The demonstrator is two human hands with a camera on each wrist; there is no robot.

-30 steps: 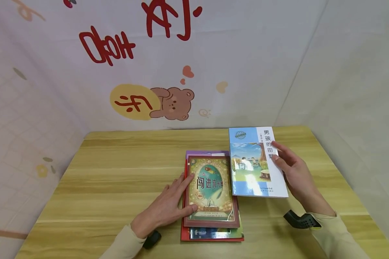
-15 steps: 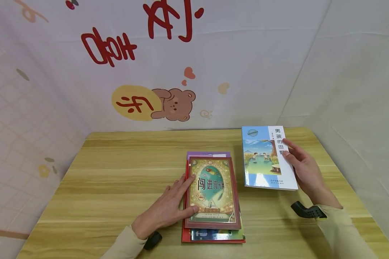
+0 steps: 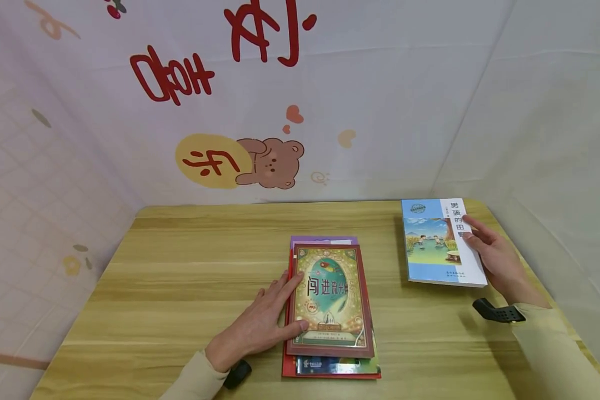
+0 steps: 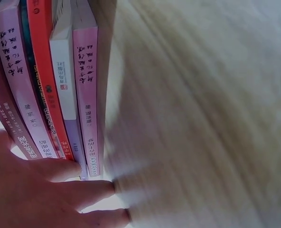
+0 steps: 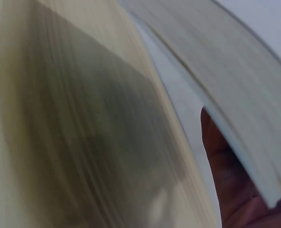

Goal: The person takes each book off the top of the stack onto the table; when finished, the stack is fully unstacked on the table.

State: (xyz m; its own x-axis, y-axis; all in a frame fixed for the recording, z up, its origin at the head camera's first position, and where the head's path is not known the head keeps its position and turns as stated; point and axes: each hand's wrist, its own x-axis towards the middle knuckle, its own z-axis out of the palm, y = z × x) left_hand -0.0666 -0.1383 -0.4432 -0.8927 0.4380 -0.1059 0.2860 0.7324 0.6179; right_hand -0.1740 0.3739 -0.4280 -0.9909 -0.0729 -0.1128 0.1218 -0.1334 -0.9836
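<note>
My right hand grips a blue-and-white paperback book by its right edge, thumb on the cover. In the right wrist view the page block hangs above the table, its shadow below, with fingers under it. My left hand rests against the left side of a stack of books; its thumb lies on the brown-bordered top book with a green oval picture. In the left wrist view, straight fingers touch the spines, among them a pink book and a red book.
The wooden table meets a white fabric backdrop with a printed bear and red characters. Fabric walls also stand at left and right. The right hand is close to the table's right edge.
My right hand has carried the blue-and-white book rightward, away from above the stack towards the table's right edge. The left hand has stayed on the stack.
</note>
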